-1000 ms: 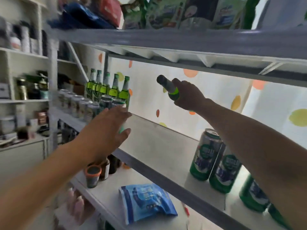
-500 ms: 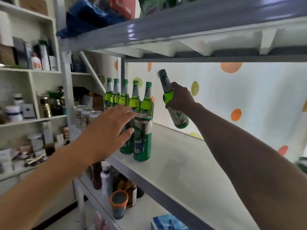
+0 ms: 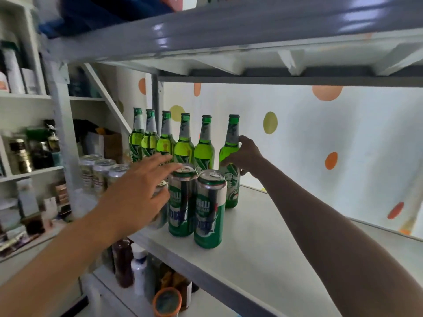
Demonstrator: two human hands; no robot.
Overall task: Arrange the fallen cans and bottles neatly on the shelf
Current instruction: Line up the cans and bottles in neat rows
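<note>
My right fingers (image 3: 243,141) are curling round the shoulder of a green bottle (image 3: 230,165), thumb on its near side; my right hand (image 3: 246,156) is gripping it as it stands upright on the white shelf (image 3: 263,236), at the right end of the bottle row (image 3: 169,143), a little apart from its neighbour. My left fingers (image 3: 163,161) are lying straight and spread, holding nothing; my left hand (image 3: 137,191) is hovering over the can tops. Two green cans (image 3: 196,202) are standing upright at the shelf's front, touching. Silver cans (image 3: 100,172) are lining up further left.
</note>
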